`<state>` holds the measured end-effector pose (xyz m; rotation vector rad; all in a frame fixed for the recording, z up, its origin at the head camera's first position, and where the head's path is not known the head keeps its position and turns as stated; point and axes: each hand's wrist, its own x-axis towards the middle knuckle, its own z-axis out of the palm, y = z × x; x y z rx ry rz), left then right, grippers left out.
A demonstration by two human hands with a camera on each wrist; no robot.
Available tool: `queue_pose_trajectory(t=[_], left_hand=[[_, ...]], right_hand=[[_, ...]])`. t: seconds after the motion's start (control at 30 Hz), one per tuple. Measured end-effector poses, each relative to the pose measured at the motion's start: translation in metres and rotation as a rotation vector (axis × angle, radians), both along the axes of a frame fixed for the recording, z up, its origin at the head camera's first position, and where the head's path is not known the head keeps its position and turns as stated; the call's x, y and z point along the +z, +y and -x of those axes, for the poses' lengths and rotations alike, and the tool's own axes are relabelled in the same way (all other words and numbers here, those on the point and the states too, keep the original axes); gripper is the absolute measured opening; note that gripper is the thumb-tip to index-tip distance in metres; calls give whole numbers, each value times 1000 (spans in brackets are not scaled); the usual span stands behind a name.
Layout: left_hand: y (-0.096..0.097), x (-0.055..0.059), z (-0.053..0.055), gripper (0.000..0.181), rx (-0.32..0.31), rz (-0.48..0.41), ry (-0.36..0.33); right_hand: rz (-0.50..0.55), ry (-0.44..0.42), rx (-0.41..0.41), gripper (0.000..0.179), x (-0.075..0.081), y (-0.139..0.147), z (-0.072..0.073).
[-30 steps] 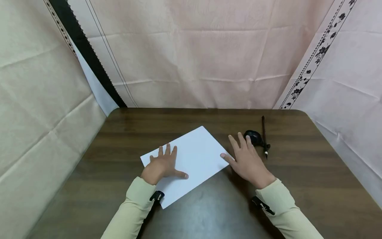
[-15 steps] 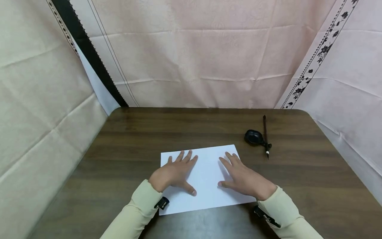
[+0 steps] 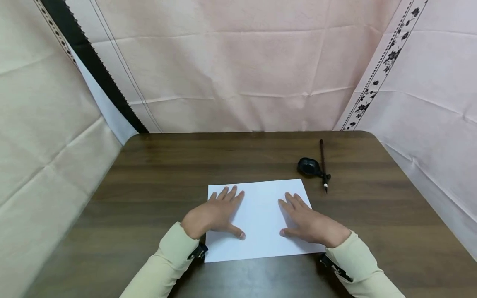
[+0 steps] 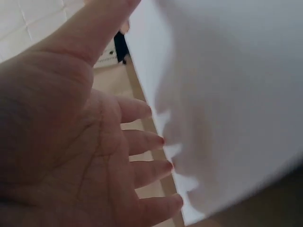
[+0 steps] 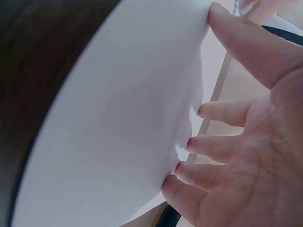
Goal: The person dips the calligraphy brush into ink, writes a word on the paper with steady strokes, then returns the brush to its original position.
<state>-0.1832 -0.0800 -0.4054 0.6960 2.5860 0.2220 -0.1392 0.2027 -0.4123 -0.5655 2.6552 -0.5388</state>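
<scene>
A blank white sheet of paper (image 3: 261, 219) lies flat on the brown wooden table, its long sides running nearly left to right. My left hand (image 3: 219, 213) rests on the sheet's left part with fingers spread; in the left wrist view its fingertips (image 4: 176, 202) touch the paper. On the right part rests my right hand (image 3: 307, 221), fingers also extended. The right wrist view shows its fingertips (image 5: 191, 143) against the paper, the palm raised off it. Neither hand grips anything.
Beyond the sheet's far right corner sits a small black dish (image 3: 309, 166) with a brush (image 3: 323, 161) lying across its handle, dark tip toward me. The wooden table (image 3: 156, 182) ends at a cloth backdrop (image 3: 231, 82), with cloth on both sides too.
The paper has turned clockwise from a slant to nearly square and shifted right and nearer. My right hand has moved from its corner onto its right part; the left hand has gone along with it.
</scene>
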Motion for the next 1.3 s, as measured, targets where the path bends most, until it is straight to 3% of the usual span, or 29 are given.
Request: queue_pose_trajectory(t=[0.17, 0.33, 0.5, 0.6, 0.73, 0.87, 1.03, 1.17, 1.3], left_hand=[[-24, 8, 2, 128, 23, 19, -19], [-44, 11, 4, 130, 4, 24, -63], [-46, 8, 2, 130, 4, 32, -82], [-41, 9, 2, 131, 14, 47, -83], [-35, 14, 4, 130, 37, 60, -85], [-33, 20, 6, 131, 49, 112, -88], [-33, 27, 7, 132, 65, 171, -74], [-29, 28, 4, 131, 78, 164, -87], [-20, 24, 2, 131, 68, 159, -93]], right_hand=[[23, -1, -7, 87, -1, 1, -4], [12, 19, -30, 85, -4, 2, -9], [40, 181, -28, 74, -2, 9, -6], [147, 318, -110, 61, 12, 26, 9], [288, 399, -341, 47, 37, 61, 43], [308, 333, -521, 57, 45, 96, 83], [340, 176, -602, 61, 30, 121, 124], [402, 34, -626, 62, 13, 138, 135], [344, -11, -599, 66, 2, 161, 142]])
